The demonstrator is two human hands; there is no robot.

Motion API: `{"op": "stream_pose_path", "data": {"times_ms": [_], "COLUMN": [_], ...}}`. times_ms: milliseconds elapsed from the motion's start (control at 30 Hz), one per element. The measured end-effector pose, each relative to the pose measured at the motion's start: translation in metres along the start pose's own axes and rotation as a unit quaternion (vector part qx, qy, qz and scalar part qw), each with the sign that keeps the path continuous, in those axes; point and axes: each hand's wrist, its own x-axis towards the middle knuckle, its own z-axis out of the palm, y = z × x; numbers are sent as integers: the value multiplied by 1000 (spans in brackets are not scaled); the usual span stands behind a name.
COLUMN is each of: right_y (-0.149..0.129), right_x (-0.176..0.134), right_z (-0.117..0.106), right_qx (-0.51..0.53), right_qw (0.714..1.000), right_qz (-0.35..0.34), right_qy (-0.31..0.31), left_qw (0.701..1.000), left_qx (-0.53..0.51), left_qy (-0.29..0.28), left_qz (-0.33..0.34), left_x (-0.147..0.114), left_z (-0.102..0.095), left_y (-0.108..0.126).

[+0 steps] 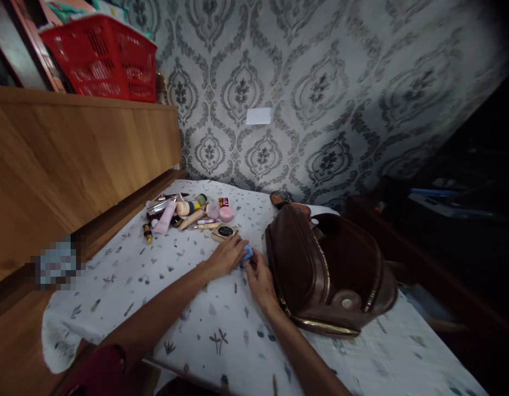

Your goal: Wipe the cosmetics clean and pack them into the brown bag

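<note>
A small blue object [248, 253], too small to name its kind, is pinched between my two hands just above the table. My left hand [227, 257] closes on it from the left, fingers bent. From the right, my right hand [259, 279] grips it with thumb and fingers. Just beyond my left fingers lies a compact [225, 231] with a dark oval on its lid. A brown leather bag [298, 264] stands right beside my right hand, its zipped top gaping. Farther left, a pile of cosmetics includes a pink tube [167, 215] and a pink jar [226, 214].
A white patterned cloth [155, 297] covers the table. Along the left runs a wooden cabinet [85, 154] with a red basket [101, 60] on top. An orange-brown item [278, 201] lies behind the bag. Dark furniture [456, 247] borders the right side, and a patterned wall closes the back.
</note>
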Motion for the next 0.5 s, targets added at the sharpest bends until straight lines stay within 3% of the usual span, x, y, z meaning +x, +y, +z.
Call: {"op": "stream_pose_path", "data": {"times_ms": [500], "right_y": [-19], "right_x": [-2], "right_z": [-2], "right_qx": [-9], "right_qw": [1000], "right_qz": [-13], "right_qy": [-13], "left_qw": [972], "left_qx": [-181], "left_qy": [56], "left_qz": [-142], "left_x": [8], "left_z": [-1], "left_y": [-13]}}
